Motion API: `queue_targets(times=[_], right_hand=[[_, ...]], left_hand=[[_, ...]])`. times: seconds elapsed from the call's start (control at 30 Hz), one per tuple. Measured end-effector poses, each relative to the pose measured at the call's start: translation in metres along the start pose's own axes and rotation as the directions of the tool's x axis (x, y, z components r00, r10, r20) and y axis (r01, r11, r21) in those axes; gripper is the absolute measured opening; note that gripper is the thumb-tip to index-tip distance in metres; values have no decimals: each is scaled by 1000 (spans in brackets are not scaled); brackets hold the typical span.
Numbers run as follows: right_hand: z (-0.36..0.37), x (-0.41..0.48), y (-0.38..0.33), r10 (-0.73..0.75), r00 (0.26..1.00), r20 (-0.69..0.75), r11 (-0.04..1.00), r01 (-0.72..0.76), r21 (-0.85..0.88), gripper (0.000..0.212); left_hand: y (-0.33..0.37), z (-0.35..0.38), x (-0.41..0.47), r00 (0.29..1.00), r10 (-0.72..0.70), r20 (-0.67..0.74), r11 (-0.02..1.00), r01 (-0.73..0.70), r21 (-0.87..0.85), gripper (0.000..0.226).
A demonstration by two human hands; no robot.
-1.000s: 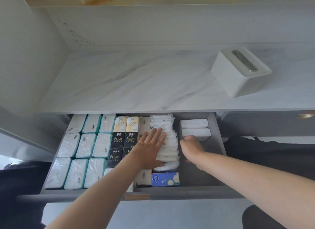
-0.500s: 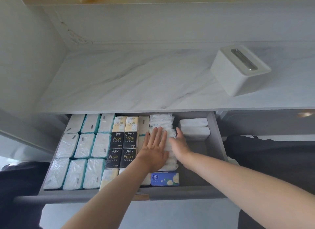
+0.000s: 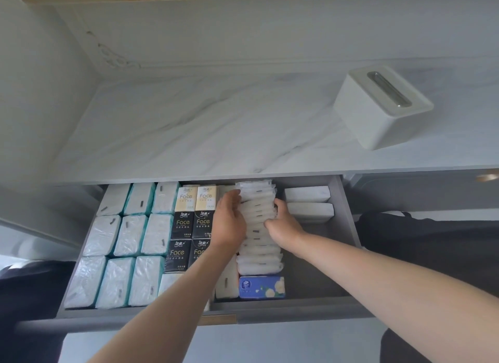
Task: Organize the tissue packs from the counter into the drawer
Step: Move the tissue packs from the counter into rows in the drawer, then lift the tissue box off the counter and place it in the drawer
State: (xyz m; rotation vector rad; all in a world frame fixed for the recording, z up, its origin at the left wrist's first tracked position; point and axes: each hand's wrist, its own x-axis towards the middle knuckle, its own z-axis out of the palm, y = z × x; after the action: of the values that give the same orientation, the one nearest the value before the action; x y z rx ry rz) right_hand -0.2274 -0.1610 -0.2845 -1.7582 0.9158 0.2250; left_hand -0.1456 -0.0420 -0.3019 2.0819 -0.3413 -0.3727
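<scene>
On my head view, the drawer [image 3: 270, 312] stands pulled out under the marble bench [image 3: 189, 125], with both bare arms reaching into it. The row of thin white packs [image 3: 256, 243] sits in the drawer right of centre. The row's long axis runs front to back, and each pack stands on edge with its own length lying left to right.

The left grip [image 3: 231, 219] lies along the row's left flank, fingers [image 3: 232, 195] bent onto the rear packs. The right grip [image 3: 283, 223] is curled against the right flank, so I read both as grasping the row between them.

A blue pack [image 3: 261, 287] lies crosswise at the row's front end, its long axis left to right. Left of the row, partly under the left forearm, stand the Face packs [image 3: 194, 222], cream at the rear and black in front, with their print upright towards me. The teal-edged packs [image 3: 129, 235] fill the drawer's left part in three columns. Two white packs [image 3: 307, 202] lie in the right rear corner, lengthwise left to right.

A white tissue box [image 3: 380, 106] stands on the bench at the right, slot upward.
</scene>
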Motion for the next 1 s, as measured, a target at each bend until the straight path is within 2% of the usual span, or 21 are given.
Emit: queue_targets(times=[0.1, 0.13, 0.2, 0.23, 0.27, 0.3, 0.33, 0.37, 0.4, 0.47, 0.53, 0.57, 0.63, 0.7, 0.77, 0.83, 0.9, 1.0], right_hand=[[-1, 6, 3, 44, 998, 42, 998, -45, 40, 64], [-1, 8, 4, 47, 998, 51, 996, -51, 75, 63], [2, 7, 2, 30, 999, 29, 987, -34, 156, 66], [4, 4, 1, 8, 1000, 19, 979, -12, 206, 72], [7, 3, 1, -1, 1000, 22, 970, -4, 244, 78], [10, 0, -2, -20, 999, 48, 967, 7, 253, 83], [14, 0, -2, -52, 995, 83, 970, 31, 240, 86], [15, 1, -1, -85, 990, 109, 974, 60, 220, 83], [13, 2, 0, -108, 984, 141, 981, 82, 176, 92], [2, -4, -8, -95, 973, 210, 995, 83, 62, 95], [-8, -3, -12, -100, 978, 183, 993, 109, -37, 72], [-14, -1, -13, -116, 984, 136, 988, 129, -90, 65], [-24, -3, -20, -143, 988, 63, 952, 155, -264, 65], [-40, -4, -27, -220, 973, 76, 852, 230, -470, 59], [-67, -7, -43, -371, 923, 105, 690, 350, -633, 39], [-100, -14, -66, -543, 837, 72, 569, 429, -702, 30], [-135, -17, -85, -639, 769, -1, 539, 447, -714, 31], [-187, -18, -99, -687, 713, -140, 566, 404, -719, 29]], left_hand=[[7, -2, 4, 999, -42, -33, 995, 39, -89, 51], [8, -3, 4, 999, -8, -52, 998, 5, -61, 50], [4, 1, 4, 979, 201, -28, 967, -193, 165, 47], [0, 4, 2, 950, 303, 71, 889, -308, 338, 49], [-5, 7, 0, 917, 329, 225, 777, -398, 488, 54], [-9, 10, -1, 889, 276, 364, 668, -450, 592, 60], [-13, 12, -2, 875, 196, 443, 588, -466, 661, 63], [-16, 13, -3, 873, 138, 468, 551, -461, 696, 63], [-17, 14, -1, 875, 107, 473, 536, -451, 714, 63], [-13, 14, 0, 879, 85, 469, 528, -439, 727, 63], [-5, 11, 1, 881, 93, 464, 541, -436, 719, 64], [0, 8, 1, 884, 124, 450, 554, -438, 708, 64], [11, 0, 1, 884, 234, 406, 576, -462, 675, 57], [27, -9, 3, 852, 380, 361, 596, -524, 608, 45], [50, -14, 8, 798, 509, 322, 616, -599, 512, 33], [77, -15, 15, 754, 597, 275, 606, -648, 462, 28], [106, -12, 20, 745, 621, 241, 623, -657, 424, 27], [145, -1, 26, 759, 615, 214, 662, -644, 383, 27]])
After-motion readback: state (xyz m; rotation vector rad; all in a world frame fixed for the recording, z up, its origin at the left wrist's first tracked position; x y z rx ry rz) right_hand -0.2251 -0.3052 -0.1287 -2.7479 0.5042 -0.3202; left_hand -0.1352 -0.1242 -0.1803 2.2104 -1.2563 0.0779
